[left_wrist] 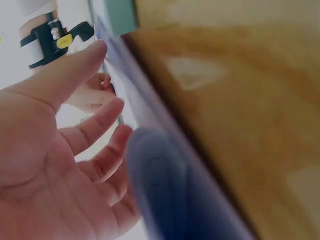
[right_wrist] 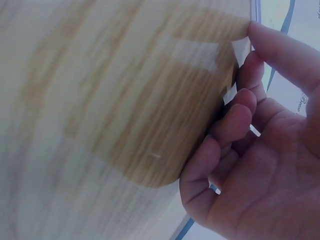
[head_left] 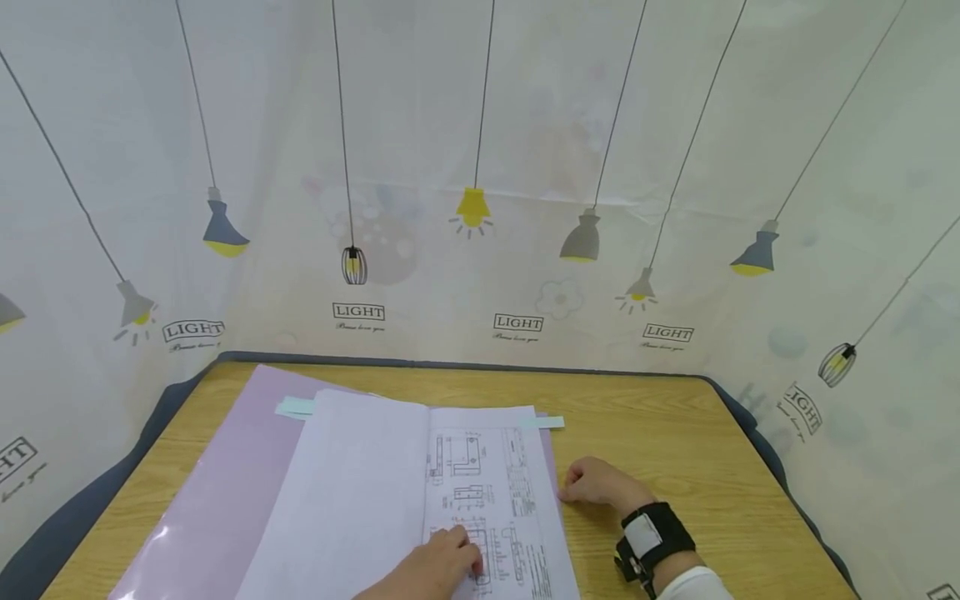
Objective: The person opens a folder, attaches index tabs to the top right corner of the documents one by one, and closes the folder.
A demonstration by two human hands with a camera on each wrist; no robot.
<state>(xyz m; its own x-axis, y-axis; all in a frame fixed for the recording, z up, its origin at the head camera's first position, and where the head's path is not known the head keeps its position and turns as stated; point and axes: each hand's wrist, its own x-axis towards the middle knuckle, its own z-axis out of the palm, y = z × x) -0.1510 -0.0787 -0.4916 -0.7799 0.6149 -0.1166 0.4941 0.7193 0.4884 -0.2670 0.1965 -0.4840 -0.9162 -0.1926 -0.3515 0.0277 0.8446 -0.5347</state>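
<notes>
An open booklet [head_left: 360,483] lies on the table with a blank left page and line drawings, like technical drawings, on its right page [head_left: 465,458]. Beneath it shows a shiny purple sheet or cover [head_left: 225,467]. My left hand [head_left: 438,562] rests low on the right page, near the drawings; its fingers are loosely bent in the left wrist view. Beside the booklet's right edge, my right hand [head_left: 603,483] rests on the table with loosely curled fingers. Its thumb [right_wrist: 280,50] reaches the purple edge; nothing is visibly held.
Pale teal strips stick out on both sides, one at the left [head_left: 295,407] and one at the right [head_left: 551,422]. Under everything is a wood-grain table [head_left: 637,400] with a dark border. A curtain [head_left: 420,125] printed with lamps surrounds it. My right wrist wears a black strap [head_left: 660,537].
</notes>
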